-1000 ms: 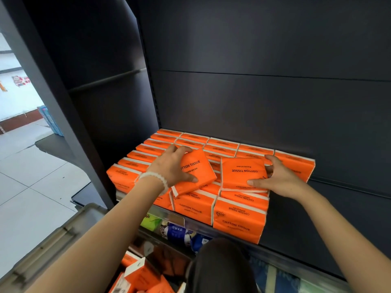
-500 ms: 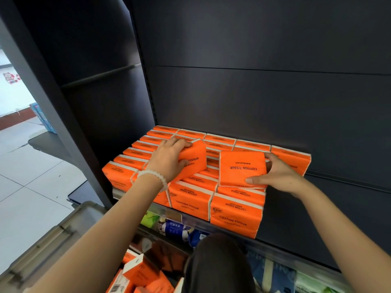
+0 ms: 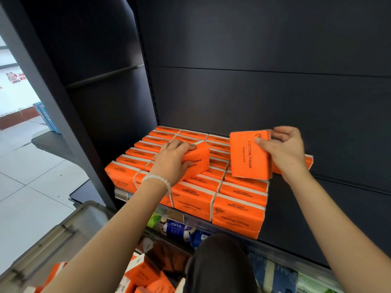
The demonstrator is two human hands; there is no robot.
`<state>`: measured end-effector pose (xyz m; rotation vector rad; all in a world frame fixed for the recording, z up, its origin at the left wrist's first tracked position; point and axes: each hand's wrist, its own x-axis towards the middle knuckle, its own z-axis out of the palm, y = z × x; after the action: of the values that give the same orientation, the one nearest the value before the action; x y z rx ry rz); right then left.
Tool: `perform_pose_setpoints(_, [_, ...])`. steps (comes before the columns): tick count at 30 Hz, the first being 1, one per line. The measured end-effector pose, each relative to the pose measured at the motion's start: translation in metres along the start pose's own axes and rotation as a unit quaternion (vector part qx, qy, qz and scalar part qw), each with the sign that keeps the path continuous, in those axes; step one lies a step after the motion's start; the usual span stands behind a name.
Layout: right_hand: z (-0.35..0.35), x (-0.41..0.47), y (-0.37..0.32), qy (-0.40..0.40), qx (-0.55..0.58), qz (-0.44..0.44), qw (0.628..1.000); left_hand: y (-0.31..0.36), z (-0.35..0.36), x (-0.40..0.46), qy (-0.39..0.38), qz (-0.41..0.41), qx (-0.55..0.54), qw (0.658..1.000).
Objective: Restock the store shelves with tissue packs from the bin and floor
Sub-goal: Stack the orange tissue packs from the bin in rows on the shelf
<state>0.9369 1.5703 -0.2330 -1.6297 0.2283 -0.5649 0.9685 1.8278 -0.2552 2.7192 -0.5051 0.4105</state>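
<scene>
Holding shelf [image 3: 292,210]: dark metal board of a dark store rack, carrying the orange stock on its left part; its right part is bare.
Stacked tissue packs [image 3: 239,216]: orange "COTTON TISSUE" packs in rows from the shelf's front edge back to the rear panel, two layers high at the front.
Bin [image 3: 53,242]: grey plastic, below the shelf and to its left, with more orange packs [image 3: 146,271] inside it, partly hidden by the left arm.
Lower shelf goods [image 3: 175,228]: blue, white and green packages directly under the shelf; labels too small to read.
Floor [image 3: 27,187]: pale tiles to the left of the shelf.
Right pack [image 3: 249,155]: raised above the rightmost front column on the shelf, tilted so its printed face looks toward the camera; whether its lower edge touches the stack I cannot tell.
Left pack [image 3: 194,161]: lying at a slant on top of the stack, over the shelf's middle columns, one corner lifted.
Right hand [image 3: 285,149]: grip closed round the right pack's upper right corner, thumb on the printed face, fingers behind the top edge.
Left hand [image 3: 171,159]: grip clasped over the left pack, fingers curled across its top edge.
Bracelet [image 3: 157,179]: white beads on the left wrist, above the shelf's front edge.
</scene>
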Motion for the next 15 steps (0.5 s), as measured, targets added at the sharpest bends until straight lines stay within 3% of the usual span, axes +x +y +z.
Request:
perform_pose_setpoints(4, [0.015,-0.003,0.002,-0.085,-0.087,-0.066,0.99,0.001,0.0,-0.002,-0.001,-0.001,0.002,1.0])
perform_pose_setpoints(8, [0.013,-0.012,0.014,-0.184,-0.266,-0.122,0.938,0.0,-0.001,-0.003,-0.005,0.001,0.007,1.0])
perform_pose_setpoints(11, [0.008,-0.02,0.022,-0.197,-0.299,-0.088,0.93,0.001,-0.002,-0.003,-0.004,-0.001,0.011,1.0])
perform_pose_setpoints(15, [0.002,-0.024,0.023,-0.144,-0.257,0.02,0.955,0.004,-0.005,-0.002,-0.005,-0.01,0.038,0.999])
